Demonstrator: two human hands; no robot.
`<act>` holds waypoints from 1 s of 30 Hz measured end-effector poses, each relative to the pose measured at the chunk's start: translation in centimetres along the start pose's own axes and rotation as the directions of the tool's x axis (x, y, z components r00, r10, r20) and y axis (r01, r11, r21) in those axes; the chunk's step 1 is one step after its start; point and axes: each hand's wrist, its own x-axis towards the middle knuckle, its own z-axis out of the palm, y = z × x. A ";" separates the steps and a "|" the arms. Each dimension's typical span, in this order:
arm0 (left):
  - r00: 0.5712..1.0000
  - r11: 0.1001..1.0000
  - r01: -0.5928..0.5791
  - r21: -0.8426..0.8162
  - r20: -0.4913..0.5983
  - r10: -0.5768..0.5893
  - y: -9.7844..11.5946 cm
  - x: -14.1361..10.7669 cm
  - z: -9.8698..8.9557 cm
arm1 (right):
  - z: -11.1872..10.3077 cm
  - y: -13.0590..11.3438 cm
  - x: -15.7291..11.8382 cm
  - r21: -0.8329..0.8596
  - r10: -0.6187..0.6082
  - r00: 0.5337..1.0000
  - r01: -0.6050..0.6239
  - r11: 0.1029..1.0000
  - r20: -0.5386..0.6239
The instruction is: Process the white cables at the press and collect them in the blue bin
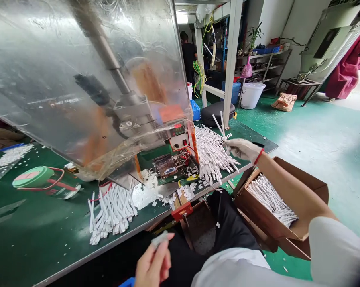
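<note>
My right hand (242, 150), in a whitish glove with a red band at the wrist, is closed on a few thin white strips (218, 126) that stick up from the fingers. It is above the right end of a large heap of similar white strips (212, 155) on the bench. My left hand (154, 261) is low in front of the bench edge, thumb and fingers pinching a small pale grey-white piece (160, 238). A second bundle of white strips with flat ends (112, 213) lies on the bench to the left of the machine.
A machine (132, 119) stands behind a clear plastic shield (48, 71). White scraps litter the green bench (63, 227) near a small metal block (165, 165). A jar with a green lid (33, 177) lies at left. An open cardboard box (314, 179) of strips sits at right.
</note>
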 end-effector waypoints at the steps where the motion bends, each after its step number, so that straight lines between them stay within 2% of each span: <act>1: 0.995 1.000 -0.020 -0.023 0.100 0.023 0.6 0.3 1.9 | 1.3 0.5 -1.2 0.046 0.026 0.999 -0.028 0.999 0.043; 3: 0.961 0.995 -0.084 -0.061 0.259 0.097 2.1 1.1 5.8 | 4.6 1.5 -3.6 0.203 0.069 0.988 -0.096 0.974 0.136; 5: 0.930 0.981 -0.156 -0.112 0.318 0.184 3.6 2.1 9.1 | 8.2 2.5 -5.9 0.332 0.071 0.979 -0.133 0.934 0.191; 7: 0.917 0.966 -0.212 -0.148 0.310 0.249 4.7 3.1 11.6 | 11.3 3.4 -7.9 0.373 0.071 0.980 -0.138 0.917 0.187; 10: 0.934 0.951 -0.228 -0.208 0.228 0.273 5.3 4.0 13.2 | 14.1 4.3 -9.6 0.325 0.051 0.993 -0.084 0.942 0.110; 13: 0.946 0.936 -0.205 -0.286 0.189 0.265 5.0 4.2 13.1 | 15.4 5.1 -10.5 0.288 -0.020 0.998 0.000 0.958 0.065; 18: 0.927 0.938 -0.103 -0.331 0.309 0.211 4.3 4.1 11.7 | 17.2 6.5 -12.3 0.364 0.027 0.997 -0.053 0.930 0.076; 21: 0.919 0.950 -0.075 -0.303 0.348 0.184 3.8 3.4 10.5 | 17.5 6.6 -13.0 0.347 0.022 0.990 -0.070 0.935 0.142; 25: 0.886 0.961 -0.012 -0.277 0.443 0.138 2.6 1.8 8.8 | 17.0 4.6 -12.7 0.299 0.003 0.962 -0.088 0.950 0.274; 28: 0.884 0.954 0.021 -0.299 0.451 0.122 1.7 0.8 7.9 | 16.9 3.1 -12.3 0.246 0.018 0.922 -0.122 0.962 0.387; 30: 0.891 0.950 0.027 -0.312 0.439 0.119 1.4 0.3 7.6 | 17.1 2.7 -12.2 0.204 0.012 0.907 -0.108 0.973 0.421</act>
